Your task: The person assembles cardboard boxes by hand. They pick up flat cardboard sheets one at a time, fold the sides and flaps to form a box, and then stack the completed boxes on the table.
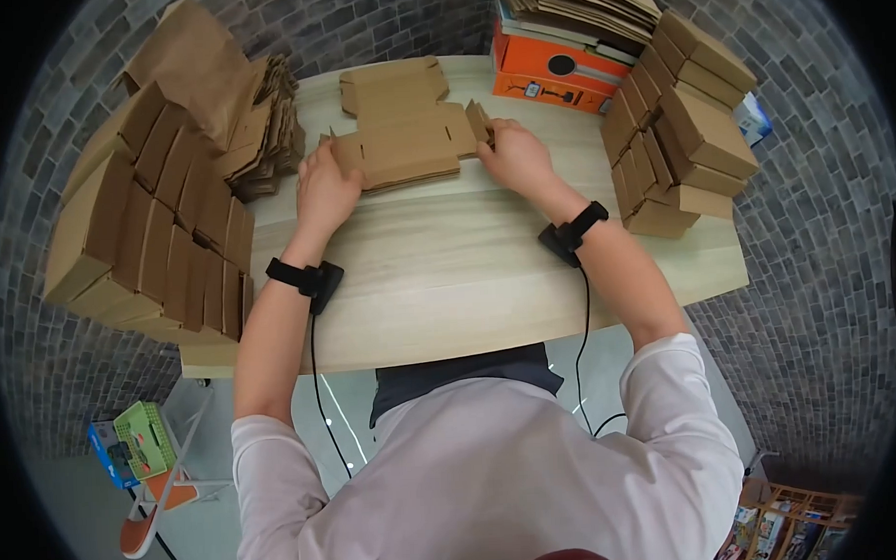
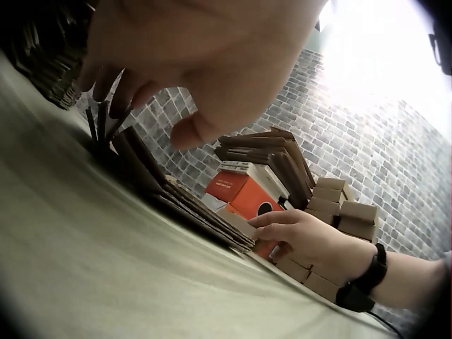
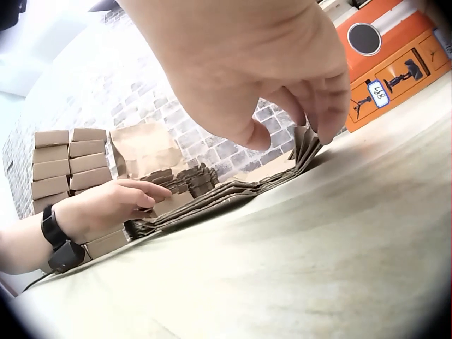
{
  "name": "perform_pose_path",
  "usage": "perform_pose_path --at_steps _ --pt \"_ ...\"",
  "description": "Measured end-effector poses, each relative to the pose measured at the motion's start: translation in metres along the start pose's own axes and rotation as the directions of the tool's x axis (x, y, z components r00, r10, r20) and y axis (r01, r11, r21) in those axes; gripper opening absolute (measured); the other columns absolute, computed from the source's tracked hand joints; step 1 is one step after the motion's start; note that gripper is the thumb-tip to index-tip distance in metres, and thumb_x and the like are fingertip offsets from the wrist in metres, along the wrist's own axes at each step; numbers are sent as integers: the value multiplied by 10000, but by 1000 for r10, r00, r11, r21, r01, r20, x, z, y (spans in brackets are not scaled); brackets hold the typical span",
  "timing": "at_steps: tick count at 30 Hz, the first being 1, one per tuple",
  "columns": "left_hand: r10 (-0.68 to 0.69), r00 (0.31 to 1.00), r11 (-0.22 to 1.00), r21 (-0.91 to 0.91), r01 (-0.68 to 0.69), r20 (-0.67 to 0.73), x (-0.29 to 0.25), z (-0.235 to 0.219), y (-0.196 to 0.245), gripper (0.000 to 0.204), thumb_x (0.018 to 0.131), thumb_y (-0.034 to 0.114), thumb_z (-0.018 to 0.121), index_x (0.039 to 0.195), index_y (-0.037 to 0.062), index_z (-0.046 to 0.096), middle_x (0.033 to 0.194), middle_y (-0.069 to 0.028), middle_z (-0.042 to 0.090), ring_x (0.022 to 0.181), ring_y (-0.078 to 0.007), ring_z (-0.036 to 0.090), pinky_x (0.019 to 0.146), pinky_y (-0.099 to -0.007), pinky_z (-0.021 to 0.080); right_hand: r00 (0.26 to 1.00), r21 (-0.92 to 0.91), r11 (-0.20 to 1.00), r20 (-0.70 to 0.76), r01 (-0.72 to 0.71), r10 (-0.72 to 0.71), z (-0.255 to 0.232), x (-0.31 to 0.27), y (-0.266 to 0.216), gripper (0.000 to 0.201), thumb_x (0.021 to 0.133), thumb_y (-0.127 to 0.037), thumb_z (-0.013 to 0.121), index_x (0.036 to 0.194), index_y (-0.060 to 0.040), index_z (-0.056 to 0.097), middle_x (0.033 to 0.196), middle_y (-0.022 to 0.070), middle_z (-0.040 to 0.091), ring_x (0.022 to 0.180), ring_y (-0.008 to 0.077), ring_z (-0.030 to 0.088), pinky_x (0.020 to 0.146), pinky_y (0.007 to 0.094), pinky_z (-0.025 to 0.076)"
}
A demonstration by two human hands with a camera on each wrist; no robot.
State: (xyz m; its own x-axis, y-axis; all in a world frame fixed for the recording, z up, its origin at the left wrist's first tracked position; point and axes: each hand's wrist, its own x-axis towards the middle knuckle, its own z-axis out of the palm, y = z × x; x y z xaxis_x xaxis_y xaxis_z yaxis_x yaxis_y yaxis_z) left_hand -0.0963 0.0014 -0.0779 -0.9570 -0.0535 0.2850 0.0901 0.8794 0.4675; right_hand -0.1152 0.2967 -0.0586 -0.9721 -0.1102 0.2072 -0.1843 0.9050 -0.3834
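Note:
Several flat cardboard box blanks (image 1: 404, 148) lie stacked on the table, with side flaps tilted up at both ends. My left hand (image 1: 327, 188) is at the left end, its fingers right at the raised flaps (image 2: 106, 127) and its thumb held apart. At the right end my right hand (image 1: 519, 159) has its fingers against the outer side of the raised flaps (image 3: 305, 147). Its thumb stays off the cardboard in the right wrist view. Both hands' fingers are loosely bent.
Folded brown boxes (image 1: 159, 211) are piled high on the left, beside more flat cardboard (image 1: 265, 128). At the back right, flat cardboard (image 1: 586, 4) lies on an orange box (image 1: 549, 69). Another pile of folded boxes (image 1: 679, 124) stands right. Brick-patterned walls surround the table (image 1: 448, 290).

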Motion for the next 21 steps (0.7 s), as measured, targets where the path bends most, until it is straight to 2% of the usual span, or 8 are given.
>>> perform_pose_path --at_steps 4,6,10,12,16,19,21 --pt "-4 1000 999 35 4 -2 5 -7 -1 620 855 218 641 1375 -61 450 1293 -259 585 1246 -410 515 1049 -480 429 1000 30 999 -15 -27 27 1 0 1 348 916 -282 558 1132 -22 641 1119 192 653 1023 375 644 890 476 525" --pt "-92 994 995 33 90 66 12 -4 -3 550 868 207 631 1332 -54 493 1198 -250 639 1164 -412 573 994 -486 468 1000 9 1000 -11 -7 7 6 5 6 342 922 -284 543 1094 -11 657 1118 200 650 1017 385 645 890 483 523" --pt "0 1000 986 165 -1 8 15 -6 -3 442 877 189 621 1240 -54 558 1100 -243 674 1095 -408 610 936 -499 496 997 30 996 -1 -83 84 14 15 10 343 922 -277 533 1064 3 670 1122 208 648 1021 396 642 899 483 518" --pt "-20 996 977 215 0 91 19 -10 -2 341 887 177 610 1143 -48 603 1073 -244 680 1083 -397 614 914 -504 499 996 28 996 -16 -86 86 15 16 11 341 919 -275 532 1051 4 679 1127 217 646 1023 403 641 891 484 522" --pt "-19 996 984 176 4 82 22 -8 -9 254 885 153 601 1055 -36 608 1018 -230 685 1055 -388 623 884 -511 499 993 78 992 63 -101 96 4 14 9 339 915 -276 537 1024 8 687 1126 235 642 1016 408 643 879 487 528" --pt "39 999 986 160 -40 9 20 -8 -10 200 873 121 600 1006 -28 594 1008 -233 665 1045 -404 610 872 -500 493 993 96 989 52 -112 107 -1 10 4 337 911 -279 544 1006 8 694 1130 244 633 995 407 646 864 486 534" --pt "142 982 971 208 -114 -124 19 -10 -8 164 863 94 601 967 -29 571 1000 -235 634 1016 -422 587 860 -498 486 993 83 992 -59 -97 102 -3 7 -1 292 903 -260 593 1022 -15 701 1166 200 632 1034 381 632 893 443 516"
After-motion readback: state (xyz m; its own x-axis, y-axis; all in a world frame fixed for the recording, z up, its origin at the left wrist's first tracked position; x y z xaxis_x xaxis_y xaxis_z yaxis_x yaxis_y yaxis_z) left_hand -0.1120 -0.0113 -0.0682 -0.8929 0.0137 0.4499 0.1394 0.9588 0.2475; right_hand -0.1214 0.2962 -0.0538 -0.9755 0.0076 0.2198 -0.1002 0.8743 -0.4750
